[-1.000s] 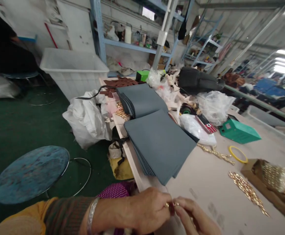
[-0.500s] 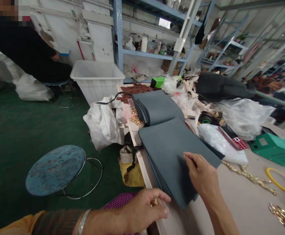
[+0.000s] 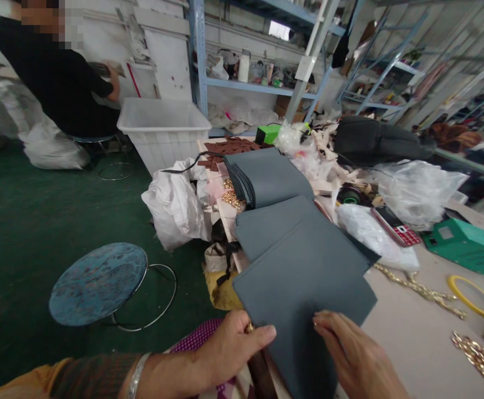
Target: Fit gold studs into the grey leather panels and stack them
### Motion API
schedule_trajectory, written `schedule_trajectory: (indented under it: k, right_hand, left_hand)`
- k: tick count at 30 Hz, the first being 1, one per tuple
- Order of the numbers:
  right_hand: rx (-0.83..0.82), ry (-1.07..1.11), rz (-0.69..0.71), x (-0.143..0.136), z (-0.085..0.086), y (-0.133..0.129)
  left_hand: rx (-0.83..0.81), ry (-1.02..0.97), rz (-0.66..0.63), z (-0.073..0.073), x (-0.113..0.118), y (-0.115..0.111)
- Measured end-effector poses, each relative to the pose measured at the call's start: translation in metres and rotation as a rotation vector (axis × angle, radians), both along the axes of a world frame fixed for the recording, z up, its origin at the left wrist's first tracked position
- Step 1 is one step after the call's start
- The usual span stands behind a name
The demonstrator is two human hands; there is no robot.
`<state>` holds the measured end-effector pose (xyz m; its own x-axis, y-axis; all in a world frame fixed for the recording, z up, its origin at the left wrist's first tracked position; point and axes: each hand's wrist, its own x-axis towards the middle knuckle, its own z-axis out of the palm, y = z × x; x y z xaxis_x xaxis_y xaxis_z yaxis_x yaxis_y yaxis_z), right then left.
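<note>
Blue-grey sheets, leather-like, lie stacked on the table (image 3: 395, 327). One upper sheet (image 3: 291, 277) is pulled toward me, offset from the stack (image 3: 275, 221) beneath. My left hand (image 3: 235, 343) closes on this sheet's left edge, thumb on top. A small gold-coloured piece shows between the left thumb and fingers. My right hand (image 3: 350, 349) is above the sheet's near right part, fingers pinched together. A tiny glint shows at those fingertips, too small to name. Behind lies a folded-over pile of the same grey material (image 3: 275, 174).
Gold chains (image 3: 480, 360), yellow tape (image 3: 472, 296), a green box (image 3: 468, 246) and a red calculator (image 3: 406, 234) lie to the right. Left of the table are a white sack (image 3: 175, 210), a blue stool (image 3: 100, 282) and a white bin (image 3: 164, 130). A person (image 3: 54, 72) sits at far left.
The upper sheet has slid toward me off the stack. My right hand moved nearer with it. My left hand closed on its edge. The seated person sits more upright, arm forward.
</note>
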<state>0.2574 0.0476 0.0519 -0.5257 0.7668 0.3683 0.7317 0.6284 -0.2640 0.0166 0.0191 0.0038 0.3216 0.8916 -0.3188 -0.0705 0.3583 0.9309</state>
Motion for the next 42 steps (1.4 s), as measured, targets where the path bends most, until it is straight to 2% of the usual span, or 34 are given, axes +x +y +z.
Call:
schedule_trajectory:
  k: [2, 5, 7, 9, 12, 16, 20, 24, 34, 38, 40, 42]
  right_hand:
    - [-0.215, 0.118, -0.143, 0.009, -0.010, -0.021]
    - [-0.505, 0.373, -0.459, 0.014, -0.022, -0.048]
    - [-0.617, 0.548, -0.629, 0.011, -0.026, -0.060]
    - [-0.698, 0.634, -0.711, 0.005, -0.026, -0.067]
    - [-0.776, 0.647, -0.722, -0.001, -0.022, -0.072]
    - [-0.815, 0.689, -0.708, -0.003, -0.023, -0.073]
    - [-0.840, 0.829, -0.696, -0.004, -0.028, -0.072]
    - [-0.878, 0.993, -0.697, -0.007, -0.030, -0.070]
    - [-0.963, 0.979, -0.670, -0.010, -0.026, -0.059]
    - [-0.961, 1.012, -0.658, -0.013, -0.027, -0.060]
    - [-0.926, 1.024, -0.673, -0.013, -0.028, -0.062]
    - [-0.824, 0.973, -0.697, -0.011, -0.028, -0.064]
  left_hand:
    - [0.091, -0.036, -0.125, 0.010, -0.002, -0.006]
    - [0.269, -0.149, -0.323, 0.021, -0.002, -0.011]
    - [0.276, -0.151, -0.346, 0.024, -0.001, -0.012]
    - [0.195, -0.134, -0.336, 0.023, 0.003, -0.013]
    - [0.070, -0.160, -0.342, 0.021, 0.011, -0.014]
    - [0.018, -0.210, -0.303, 0.017, 0.022, -0.016]
    - [-0.070, -0.146, -0.252, 0.011, 0.032, -0.018]
    - [-0.150, -0.237, -0.295, 0.008, 0.038, -0.015]
    - [-0.222, -0.266, -0.327, 0.008, 0.040, -0.005]
    - [-0.153, -0.305, -0.348, 0.013, 0.042, -0.006]
    - [-0.019, -0.270, -0.357, 0.021, 0.043, -0.006]
    - [0.171, -0.138, -0.379, 0.030, 0.046, -0.003]
